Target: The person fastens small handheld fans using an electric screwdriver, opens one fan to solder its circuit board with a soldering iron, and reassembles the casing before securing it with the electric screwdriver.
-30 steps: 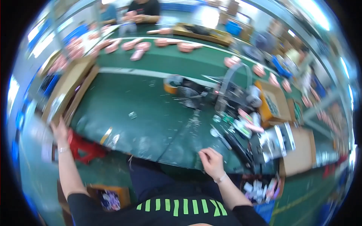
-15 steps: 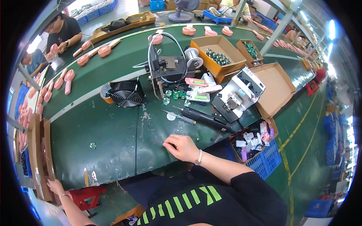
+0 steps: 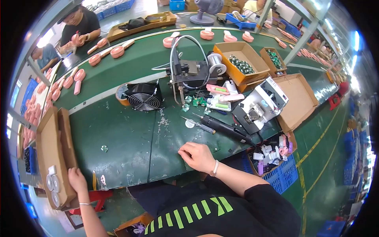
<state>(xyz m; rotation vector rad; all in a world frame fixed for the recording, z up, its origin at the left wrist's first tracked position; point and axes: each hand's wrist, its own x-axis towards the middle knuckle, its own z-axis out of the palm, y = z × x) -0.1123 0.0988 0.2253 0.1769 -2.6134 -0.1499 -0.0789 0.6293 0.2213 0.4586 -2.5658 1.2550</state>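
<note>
A: What is different from half a second ago?
B: The long, shallow box of brown cardboard point(image 3: 48, 142), at the left edge of the green worktable point(image 3: 122, 136), now shows its inside more widely. The round white-and-grey parts point(image 3: 55, 183) at its near end have come into view; I count at least four.
A: And the left hand point(image 3: 77, 179)?
B: It is now more forward along the box, on the right wall close to the near corner. Its fingers lie together there; whether the thumb clamps the cardboard, I cannot tell.
A: The right hand point(image 3: 199, 158)?
B: It remains at the near edge of the worktable, with the fingers curled together and the thumb against them.
A: Please count the other things.
B: One black fan with round metal grille point(image 3: 144, 102), one roll of orange-brown tape point(image 3: 121, 94) just beside it, one black stick-shaped electric screwdriver point(image 3: 225, 128) and one white spool point(image 3: 215, 64). Toward the far right corner stand two open cardboard boxes with green circuit boards, one larger point(image 3: 229, 72) and one smaller point(image 3: 280, 72). One small green-and-white piece point(image 3: 104, 148) lies alone, near the left edge.
</note>
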